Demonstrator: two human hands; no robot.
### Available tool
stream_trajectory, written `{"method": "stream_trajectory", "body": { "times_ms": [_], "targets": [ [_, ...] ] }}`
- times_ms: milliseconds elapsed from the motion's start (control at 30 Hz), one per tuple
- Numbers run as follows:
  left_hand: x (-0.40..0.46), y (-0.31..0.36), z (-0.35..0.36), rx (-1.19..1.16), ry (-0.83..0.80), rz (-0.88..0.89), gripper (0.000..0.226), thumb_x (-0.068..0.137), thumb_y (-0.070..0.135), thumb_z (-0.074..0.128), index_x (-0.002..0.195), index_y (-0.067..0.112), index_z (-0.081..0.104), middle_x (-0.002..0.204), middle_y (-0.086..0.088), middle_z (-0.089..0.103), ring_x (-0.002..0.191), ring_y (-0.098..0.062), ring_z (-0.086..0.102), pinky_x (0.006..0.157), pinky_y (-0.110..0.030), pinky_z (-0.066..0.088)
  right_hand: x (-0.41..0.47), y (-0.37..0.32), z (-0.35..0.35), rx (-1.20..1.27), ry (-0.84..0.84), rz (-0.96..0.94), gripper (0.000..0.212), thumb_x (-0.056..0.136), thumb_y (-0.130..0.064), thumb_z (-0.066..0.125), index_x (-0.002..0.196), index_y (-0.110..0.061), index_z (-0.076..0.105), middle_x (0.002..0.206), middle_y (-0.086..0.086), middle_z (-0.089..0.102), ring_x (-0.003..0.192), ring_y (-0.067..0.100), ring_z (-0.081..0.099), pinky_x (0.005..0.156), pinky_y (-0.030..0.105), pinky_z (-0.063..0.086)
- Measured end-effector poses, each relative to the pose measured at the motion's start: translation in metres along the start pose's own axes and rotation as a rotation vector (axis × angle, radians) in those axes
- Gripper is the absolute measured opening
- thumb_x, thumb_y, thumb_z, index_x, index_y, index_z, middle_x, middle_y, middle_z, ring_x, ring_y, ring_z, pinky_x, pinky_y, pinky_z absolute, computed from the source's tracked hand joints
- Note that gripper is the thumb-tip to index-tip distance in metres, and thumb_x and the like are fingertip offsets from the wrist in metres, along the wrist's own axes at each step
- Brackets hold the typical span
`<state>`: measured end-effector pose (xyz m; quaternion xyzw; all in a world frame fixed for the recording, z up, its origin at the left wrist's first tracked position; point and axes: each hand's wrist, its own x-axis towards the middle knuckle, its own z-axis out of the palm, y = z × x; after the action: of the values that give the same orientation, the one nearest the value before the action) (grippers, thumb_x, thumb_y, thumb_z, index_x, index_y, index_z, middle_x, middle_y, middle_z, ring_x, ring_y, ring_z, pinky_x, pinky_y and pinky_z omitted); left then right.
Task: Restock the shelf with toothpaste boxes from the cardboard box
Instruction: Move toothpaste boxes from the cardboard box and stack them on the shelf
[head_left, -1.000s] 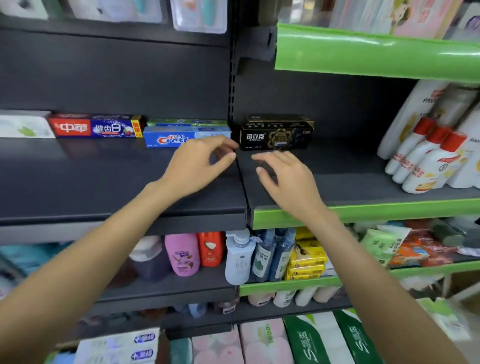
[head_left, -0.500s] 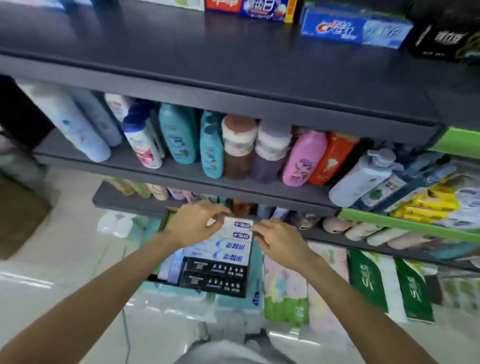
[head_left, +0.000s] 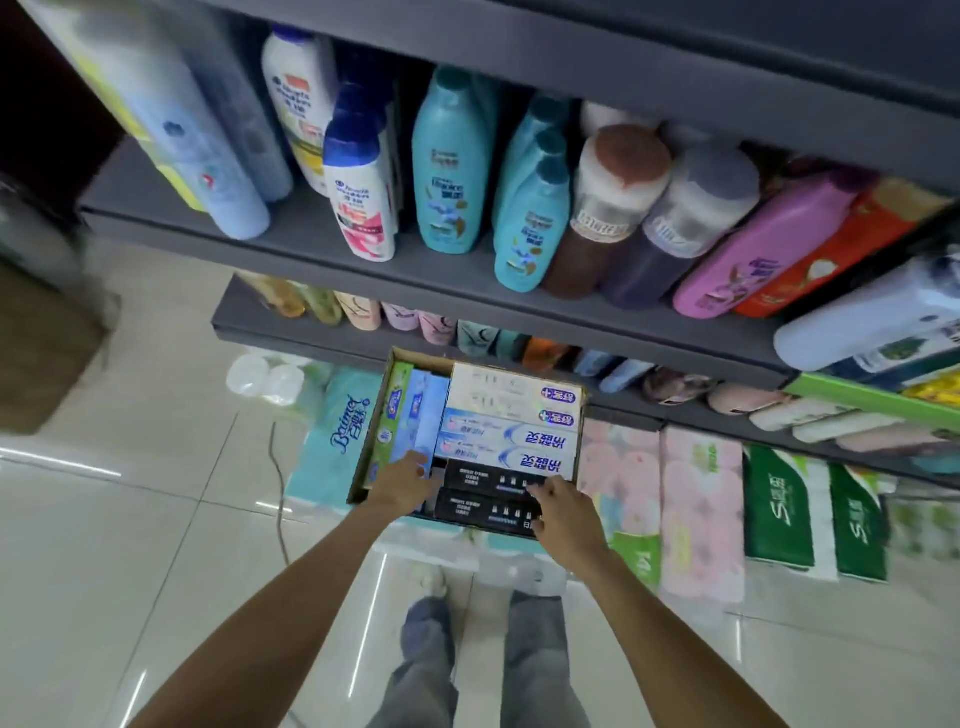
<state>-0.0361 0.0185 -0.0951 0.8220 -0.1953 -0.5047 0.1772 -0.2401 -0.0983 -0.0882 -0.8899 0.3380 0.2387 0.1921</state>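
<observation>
An open cardboard box (head_left: 370, 441) sits low in front of the bottom shelf, on top of tissue packs. Toothpaste boxes fill it: two white ones (head_left: 511, 397) at the far end, two white-and-blue ones (head_left: 511, 441) in the middle, two black ones (head_left: 485, 478) nearest me, and green and blue ones (head_left: 410, 415) on edge along the left wall. My left hand (head_left: 410, 480) curls its fingers down at the left end of the black boxes. At their right end, my right hand (head_left: 563, 512) curls its fingers over them.
Shampoo bottles (head_left: 452, 166) fill the grey shelf above the box, with smaller bottles one shelf lower. Teal tissue packs (head_left: 332, 441) lie beneath the box, pink and green packs (head_left: 810, 509) to its right. A brown carton (head_left: 41, 353) stands at the left. My legs (head_left: 483, 649) are on tiled floor.
My view dropped from the upper toothpaste shelf to the floor. Both hands left that shelf, came down to the cardboard box, and moved from its white boxes to the black ones.
</observation>
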Motion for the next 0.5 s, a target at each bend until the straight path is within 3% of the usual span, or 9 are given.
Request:
{"method": "stream_trajectory", "body": {
  "times_ms": [100,167,333,500],
  "targets": [
    [0.003,0.007,0.019,0.162,-0.106,0.002,0.041,0.093,0.037,0.050,0.125,0.013,0.042,0.121,-0.011,0.056,0.116,-0.030,0.053,0.087,-0.030,0.041,-0.003,0.000,0.007,0.034,0.031,-0.008,0.052,0.093,-0.019,0.047,0.144,-0.017,0.036,0.136,0.010,0.041,0.122,0.027,0.046,0.101,0.032,0.037],
    [0.004,0.011,0.033,0.139,-0.145,-0.016,0.058,0.091,0.037,0.053,0.138,0.012,0.032,0.132,-0.010,0.051,0.121,-0.030,0.049,0.092,-0.031,0.039,-0.006,0.001,0.010,0.055,0.025,-0.007,0.053,0.094,-0.019,0.047,0.145,-0.017,0.033,0.141,0.010,0.036,0.126,0.027,0.041,0.104,0.033,0.034],
    [-0.004,0.020,0.040,-0.061,-0.077,-0.038,0.060,0.081,0.028,0.062,0.135,0.016,0.038,0.126,-0.010,0.057,0.115,-0.029,0.054,0.095,-0.033,0.040,-0.010,0.005,0.014,0.096,-0.031,0.034,0.055,0.094,-0.028,0.047,0.146,-0.022,0.029,0.148,0.007,0.022,0.135,0.025,0.030,0.110,0.035,0.032],
    [-0.012,0.015,0.041,-0.154,0.014,-0.090,0.060,0.084,0.027,0.063,0.137,0.015,0.036,0.119,-0.010,0.059,0.109,-0.028,0.056,0.088,-0.030,0.041,-0.011,0.001,0.013,0.071,-0.028,0.028,0.055,0.092,-0.030,0.050,0.144,-0.025,0.031,0.146,0.009,0.026,0.135,0.027,0.027,0.108,0.037,0.030]
  ]
}}
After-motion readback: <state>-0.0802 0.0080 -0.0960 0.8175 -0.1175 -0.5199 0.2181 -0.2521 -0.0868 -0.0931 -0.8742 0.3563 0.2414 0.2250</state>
